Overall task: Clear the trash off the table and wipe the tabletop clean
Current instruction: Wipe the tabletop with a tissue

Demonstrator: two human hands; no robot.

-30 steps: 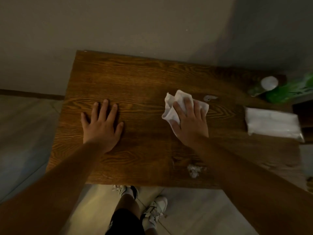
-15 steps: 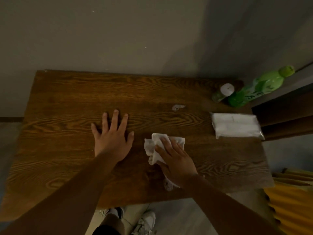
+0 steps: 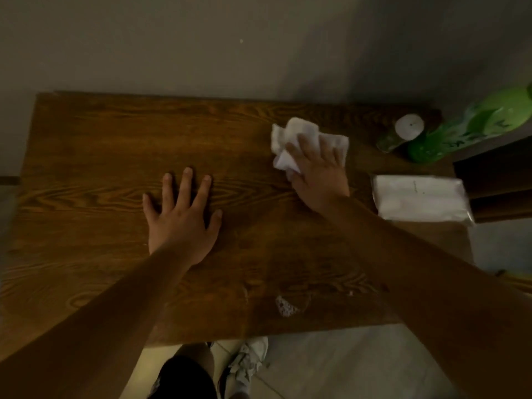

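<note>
So since half a second ago our right hand (image 3: 318,171) has swung the white tissue (image 3: 299,139) from the near middle of the table (image 3: 86,156) up to the far right part, close to the bottles. Fingers look mostly flat, pressing the wad down on the wood, with the thumb side seeming to bunch a fold of it; it's a press more than a real grab. Our left hand (image 3: 184,220) hasn't budged: flat on the wood, fingers spread, holding nothing, just bracing.

What we make of it: we're mid-wipe, working back and forth, and the far right area is getting covered now. That little paper scrap that was lying out there isn't visible any more. We'd guess it's under the tissue or the hand, but we can't tell.

Not done though. 1 crumpled whitish scrap (image 3: 286,306) sits near the front edge, between our arms, plus a tiny speck to its right. The tissue pack (image 3: 420,197) lies at the right edge, just beside our forearm.

Hard to see: the green bottle (image 3: 472,128) is cut off by the frame, the white-capped bottle (image 3: 403,133) beside it is dark and blurry, and the lighting is too dim to judge how clean the wood is. Our right arm hides part of the front right corner too.
</note>
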